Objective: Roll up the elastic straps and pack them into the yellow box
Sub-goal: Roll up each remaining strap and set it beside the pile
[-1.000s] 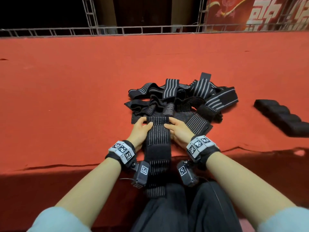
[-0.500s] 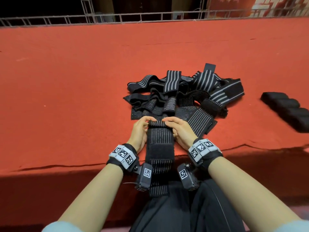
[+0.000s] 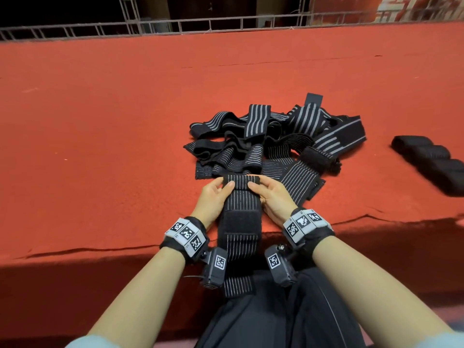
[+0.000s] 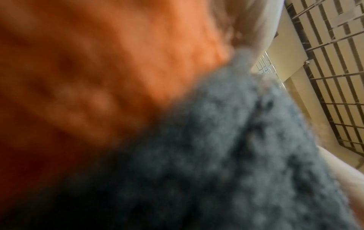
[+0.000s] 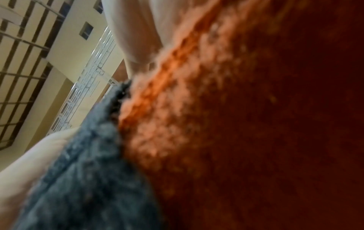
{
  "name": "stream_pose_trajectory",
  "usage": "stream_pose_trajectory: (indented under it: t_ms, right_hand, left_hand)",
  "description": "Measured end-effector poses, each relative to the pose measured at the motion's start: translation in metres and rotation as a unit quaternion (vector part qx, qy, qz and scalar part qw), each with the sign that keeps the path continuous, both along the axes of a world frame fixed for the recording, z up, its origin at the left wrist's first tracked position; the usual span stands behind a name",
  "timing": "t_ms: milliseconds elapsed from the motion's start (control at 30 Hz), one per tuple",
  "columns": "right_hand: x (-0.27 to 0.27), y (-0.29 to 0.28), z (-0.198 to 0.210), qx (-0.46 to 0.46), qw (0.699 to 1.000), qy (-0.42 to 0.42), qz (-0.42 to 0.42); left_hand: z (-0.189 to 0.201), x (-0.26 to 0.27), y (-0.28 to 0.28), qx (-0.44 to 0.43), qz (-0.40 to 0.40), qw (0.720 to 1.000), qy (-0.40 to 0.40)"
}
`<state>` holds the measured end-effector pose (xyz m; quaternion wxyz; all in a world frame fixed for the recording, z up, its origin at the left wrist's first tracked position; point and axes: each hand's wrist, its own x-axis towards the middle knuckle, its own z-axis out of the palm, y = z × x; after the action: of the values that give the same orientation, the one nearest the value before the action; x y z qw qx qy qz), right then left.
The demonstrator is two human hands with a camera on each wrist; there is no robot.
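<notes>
A black elastic strap [image 3: 239, 217] with thin white stripes lies flat on the red carpet and hangs over the front edge onto my lap. Its far end is turned over into a small roll [image 3: 240, 180]. My left hand [image 3: 216, 194] pinches the roll's left side, thumb on top. My right hand [image 3: 270, 193] pinches the right side the same way. Behind the roll lies a tangled pile of loose straps [image 3: 273, 139]. Both wrist views are blurred: dark strap fabric [image 4: 236, 155] [image 5: 88, 179] against red carpet. The yellow box is not in view.
Several rolled black straps [image 3: 431, 162] sit in a row at the right on the red carpeted platform [image 3: 100, 121]. A metal railing [image 3: 226, 23] runs along the far edge. The platform's front edge [image 3: 100, 249] drops off just before my wrists.
The strap's far end has been folded over into a small roll, and both hands have drawn slightly nearer with it. The camera has tilted down.
</notes>
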<state>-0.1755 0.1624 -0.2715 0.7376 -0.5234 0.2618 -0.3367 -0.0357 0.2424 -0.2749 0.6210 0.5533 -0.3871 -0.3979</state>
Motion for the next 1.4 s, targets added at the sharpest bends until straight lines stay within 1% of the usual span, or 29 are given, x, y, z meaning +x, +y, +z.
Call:
stream_pose_trajectory:
  t_ms: [33,133,200,267,333,400,567,633,733,800,900,967,1100,1233,1300,1400]
  right_hand:
    - [0.001,0.0,0.0,-0.016,1.0,0.012,-0.006]
    - [0.004,0.001,0.0,-0.069,0.997,0.041,-0.008]
    - [0.004,0.001,-0.001,-0.076,0.996,0.047,-0.003]
    - [0.002,0.0,0.001,-0.05,0.998,0.044,-0.006]
    - [0.002,0.0,0.002,-0.013,1.0,0.021,-0.013]
    - [0.003,-0.002,0.002,0.015,1.0,0.009,-0.018]
    - [0.003,-0.008,-0.001,0.064,0.997,-0.027,-0.021]
    - [0.004,-0.011,-0.004,0.05,0.999,0.002,-0.012]
    - [0.007,-0.011,-0.003,-0.024,0.997,0.068,0.019]
    - [0.007,-0.009,-0.003,-0.043,0.996,0.076,0.023]
    - [0.003,-0.008,-0.002,-0.048,0.997,0.057,0.012]
    - [0.003,-0.006,-0.002,-0.055,0.997,0.06,0.008]
    - [0.004,-0.003,-0.002,-0.042,0.997,0.065,-0.017]
    - [0.006,-0.001,-0.001,-0.027,0.997,0.06,-0.029]
    - [0.006,0.0,0.0,-0.023,0.998,0.063,-0.023]
    - [0.004,-0.001,0.002,0.012,0.999,0.046,-0.006]
  left_hand:
    - [0.0,0.0,0.0,-0.004,-0.003,1.0,-0.003]
    - [0.001,0.002,0.0,-0.021,-0.009,1.0,0.021]
    - [0.001,0.003,0.0,-0.026,-0.002,1.0,0.018]
    - [0.0,0.004,-0.001,-0.013,0.018,1.0,-0.01]
    - [-0.001,0.005,-0.004,0.003,0.052,0.998,-0.037]
    - [-0.001,0.005,-0.006,0.013,0.073,0.996,-0.041]
    - [0.002,0.001,-0.006,0.002,0.079,0.995,-0.058]
    - [0.001,0.0,-0.007,-0.008,0.078,0.995,-0.055]
    - [-0.003,0.002,-0.008,-0.022,0.081,0.995,-0.054]
    - [-0.008,0.003,-0.01,-0.022,0.079,0.996,-0.032]
    - [-0.009,0.004,-0.012,-0.025,0.061,0.996,0.068]
    - [-0.009,0.006,-0.011,-0.032,0.05,0.992,0.108]
    - [-0.01,0.007,-0.009,-0.008,0.026,0.997,0.077]
    - [-0.012,0.01,-0.007,-0.014,-0.008,0.999,0.051]
    - [-0.013,0.011,-0.006,-0.016,-0.011,0.999,0.037]
    - [-0.01,0.01,-0.004,-0.018,-0.003,1.0,0.021]
